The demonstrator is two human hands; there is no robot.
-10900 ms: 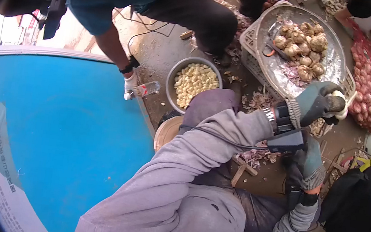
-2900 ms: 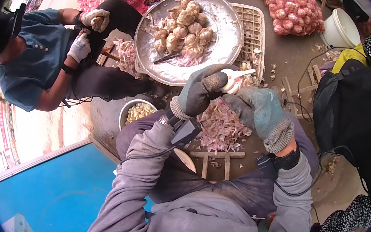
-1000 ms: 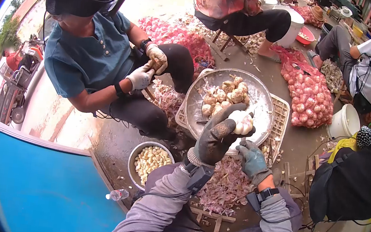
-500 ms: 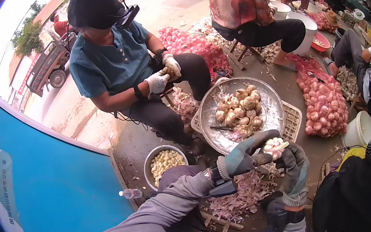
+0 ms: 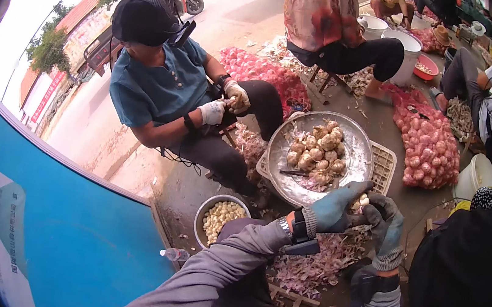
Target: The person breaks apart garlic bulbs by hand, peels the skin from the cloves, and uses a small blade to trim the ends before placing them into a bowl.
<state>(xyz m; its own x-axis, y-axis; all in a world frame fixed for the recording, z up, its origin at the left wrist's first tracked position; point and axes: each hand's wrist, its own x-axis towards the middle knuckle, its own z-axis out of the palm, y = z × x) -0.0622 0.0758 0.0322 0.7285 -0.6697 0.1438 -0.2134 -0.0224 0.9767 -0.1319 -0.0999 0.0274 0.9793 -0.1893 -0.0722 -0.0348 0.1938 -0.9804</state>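
A partly peeled garlic bulb (image 5: 361, 201) is between my two gloved hands, with its white cloves showing and its lower part hidden by fingers. My left hand (image 5: 337, 208), in a blue-grey glove, is closed around one side of it. On the other side, my right hand (image 5: 386, 223), in a dark glove, presses its fingers against the bulb. Just beyond them is a wide metal basin (image 5: 358, 144) holding a heap of whole garlic bulbs (image 5: 320, 147) and a dark-handled tool (image 5: 293, 172). Pinkish garlic skins (image 5: 315, 263) lie on the ground below my hands.
A bowl of peeled cloves (image 5: 221, 218) stands left of my knee, near a plastic bottle (image 5: 174, 254). Opposite sits a co-worker (image 5: 156, 87) in white gloves. Red net sacks of garlic (image 5: 428, 148) and white buckets (image 5: 403, 50) stand beyond. A blue panel (image 5: 77, 225) borders the left.
My hands have closed further over the garlic bulb, so fewer cloves show, and they sit slightly lower. The co-worker's gloved hands have shifted. The view has turned a little.
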